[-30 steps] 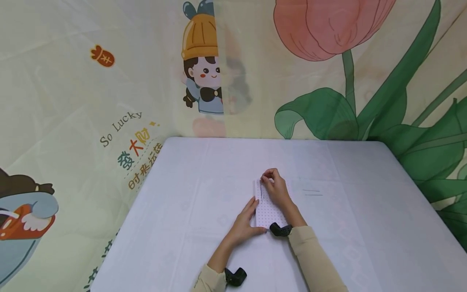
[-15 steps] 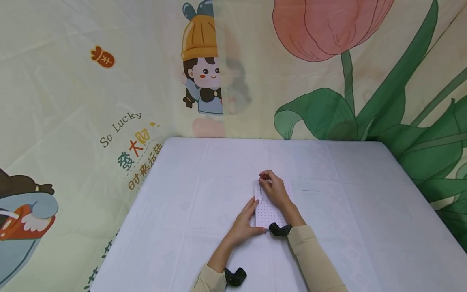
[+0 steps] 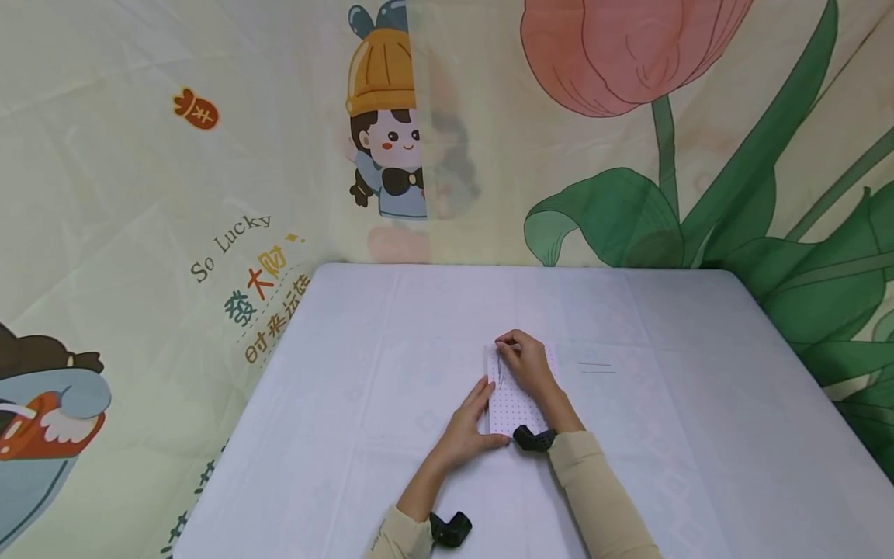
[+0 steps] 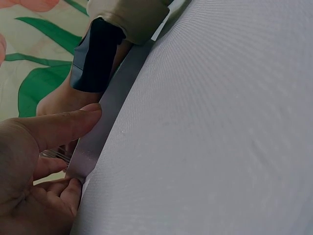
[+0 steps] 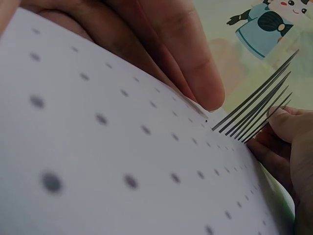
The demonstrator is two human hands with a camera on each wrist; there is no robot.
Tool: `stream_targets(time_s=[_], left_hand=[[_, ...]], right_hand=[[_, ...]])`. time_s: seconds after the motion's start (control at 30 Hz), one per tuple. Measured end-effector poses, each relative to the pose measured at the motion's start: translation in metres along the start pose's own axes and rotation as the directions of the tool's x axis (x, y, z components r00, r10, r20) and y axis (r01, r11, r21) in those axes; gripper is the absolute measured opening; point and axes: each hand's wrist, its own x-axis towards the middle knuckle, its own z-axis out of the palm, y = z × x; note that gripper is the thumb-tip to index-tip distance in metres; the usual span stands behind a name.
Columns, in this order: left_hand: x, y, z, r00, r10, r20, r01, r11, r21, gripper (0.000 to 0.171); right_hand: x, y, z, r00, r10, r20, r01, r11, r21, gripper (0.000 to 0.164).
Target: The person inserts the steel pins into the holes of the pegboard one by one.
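Observation:
A white board (image 3: 513,407) with a grid of dark holes lies mid-table. My left hand (image 3: 461,435) holds it at its near left corner, thumb at the near edge and fingers along the left side. Several thin metal needles (image 5: 257,100) stand in a row in the holes along that side. At the far left corner my right hand (image 3: 527,365) pinches a needle that its fingers mostly hide. In the right wrist view, the right fingertips (image 5: 212,95) are low over the board, beside the row's end.
Two thin needles (image 3: 597,368) lie on the white table (image 3: 391,349), right of the board. Black wrist cameras (image 3: 534,439) sit on both wrists, the right one above the board's near edge. A printed cloth (image 3: 482,155) hangs behind the table.
My right fingertips have shifted slightly left, then a little down at the board's far left corner. The left hand and the board stay in place.

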Motion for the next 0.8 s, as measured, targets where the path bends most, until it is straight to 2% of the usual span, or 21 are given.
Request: stream_targets(time_s=[0.17,0.43,0.8], left_hand=[[0.0012,-0.0001,0.0003,1.000,0.010,0.000,-0.010,1.000,0.004,0.094],[0.0016,-0.0019,-0.0010,1.000,0.013,-0.006,-0.012,1.000,0.018,0.094],[0.0017,-0.0028,0.0013,1.000,0.016,-0.009,-0.016,1.000,0.007,0.093]], right_hand=[[0.0007,-0.0003,-0.0020,1.000,-0.004,-0.003,0.004,1.000,-0.025,0.011],[0.0023,0.0013,-0.0015,0.999,-0.045,0.005,0.045,0.999,0.003,0.009],[0.0003,0.0038,-0.0051,0.998,-0.047,0.045,0.049,0.998,-0.048,0.014]])
